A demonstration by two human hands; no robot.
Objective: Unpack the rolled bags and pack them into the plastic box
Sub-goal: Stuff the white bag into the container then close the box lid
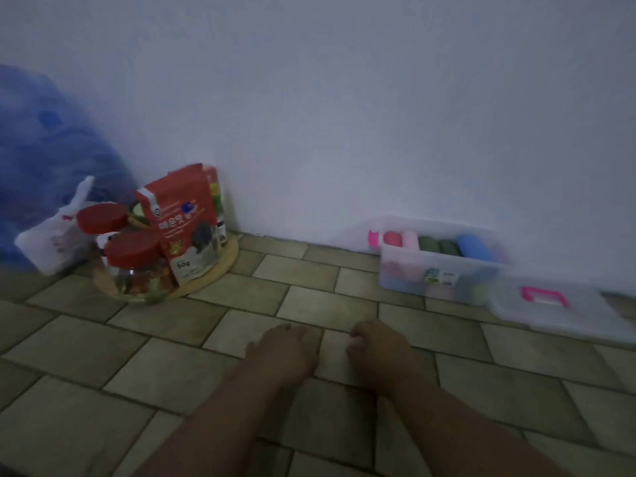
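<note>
A clear plastic box [406,273] stands on the tiled floor against the wall at the right. Several rolled bags fill it: a red one [392,238], a pink one [410,239], green ones [438,246] and a blue one [472,245]. Its clear lid [557,313] with a pink handle lies on the floor just right of the box. My left hand [284,349] and my right hand [377,349] rest side by side low over the tiles in the middle, fingers loosely curled, holding nothing, well short of the box.
On a round wooden tray [220,270] at the left stand red-lidded glass jars [134,266] and a red snack packet [187,225]. A white plastic bag [51,242] and a big blue bag [41,160] sit in the left corner. A white wall runs behind.
</note>
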